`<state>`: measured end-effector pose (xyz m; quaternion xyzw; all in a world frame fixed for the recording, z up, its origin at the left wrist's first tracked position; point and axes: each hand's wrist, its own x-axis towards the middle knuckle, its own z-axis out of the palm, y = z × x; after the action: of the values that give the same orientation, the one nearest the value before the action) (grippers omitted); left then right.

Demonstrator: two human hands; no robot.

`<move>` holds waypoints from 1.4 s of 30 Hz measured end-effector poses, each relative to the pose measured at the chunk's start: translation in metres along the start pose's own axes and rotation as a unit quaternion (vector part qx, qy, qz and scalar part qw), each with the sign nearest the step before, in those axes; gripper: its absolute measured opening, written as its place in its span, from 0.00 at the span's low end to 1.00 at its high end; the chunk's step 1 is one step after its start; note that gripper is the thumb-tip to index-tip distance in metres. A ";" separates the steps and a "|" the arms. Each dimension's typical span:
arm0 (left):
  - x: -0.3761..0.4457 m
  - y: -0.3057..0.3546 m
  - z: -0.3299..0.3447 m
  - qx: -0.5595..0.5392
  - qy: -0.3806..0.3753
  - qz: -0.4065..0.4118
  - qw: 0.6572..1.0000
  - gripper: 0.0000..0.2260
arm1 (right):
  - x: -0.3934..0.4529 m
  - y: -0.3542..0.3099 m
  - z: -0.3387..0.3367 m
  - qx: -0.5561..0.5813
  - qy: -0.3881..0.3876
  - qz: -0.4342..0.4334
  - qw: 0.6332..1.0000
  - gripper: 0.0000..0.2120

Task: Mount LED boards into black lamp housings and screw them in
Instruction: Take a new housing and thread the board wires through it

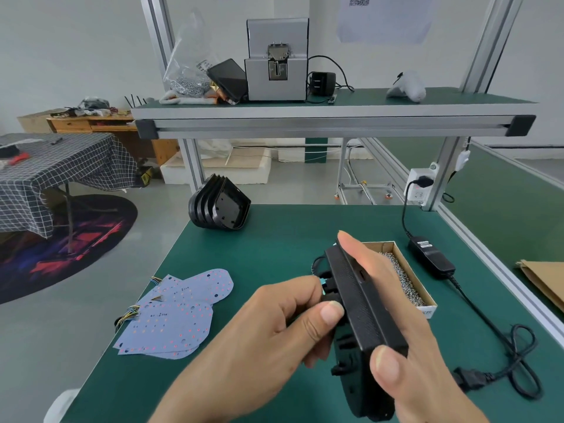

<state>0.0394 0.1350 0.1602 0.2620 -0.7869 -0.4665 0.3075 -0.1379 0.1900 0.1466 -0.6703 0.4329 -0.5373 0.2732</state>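
1. Head view, near centre: both hands grasp one black lamp housing (363, 303), held edge-on and tilted above the green counter (274, 239).
2. Right hand (406, 325) — thumb curled over the housing's near end, a fingertip reaching over its far end, palm along the right side. Firm grasp on the housing.
3. Left hand (274, 325) — thumb and forefinger pinch at the housing's left edge, where black clips and a dark wire stick out. What exactly sits between the fingertips I cannot tell.
4. Left of the hands, flat on the counter: a fanned stack of LED boards (174, 312), pale with small red dots, bundles of coloured wires at their left edges.
5. Far left corner of the counter: a nested stack of black housings (219, 206) lying on its side, well apart from the hands.
6. Just beyond the right hand: an open cardboard box of screws (406, 279), partly hidden by the fingers.
7. Right of the box: a black power adapter (430, 257), its cord running up to a white wall socket (419, 186) on the frame post and down in loops toward the counter's near edge.
8. Upper shelf (305, 111) — a grey screw feeder machine (276, 61), a clear bag of screws (186, 71) and a dark tablet (229, 77) beside it.
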 end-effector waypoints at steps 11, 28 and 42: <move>0.001 0.008 -0.006 0.170 0.002 0.046 0.984 0.21 | -0.007 0.011 0.005 0.030 0.015 0.008 0.999 0.45; 0.000 -0.018 0.026 0.157 0.113 -0.007 0.981 0.12 | -0.008 0.027 0.000 -0.163 0.176 0.075 0.968 0.29; 0.000 -0.019 0.030 0.110 0.110 -0.009 0.988 0.12 | -0.009 0.040 -0.010 -0.143 0.185 0.072 0.970 0.20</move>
<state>0.0195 0.1440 0.1314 0.3510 -0.7921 -0.3483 0.3578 -0.1596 0.1797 0.1118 -0.5583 0.5953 -0.5634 0.1283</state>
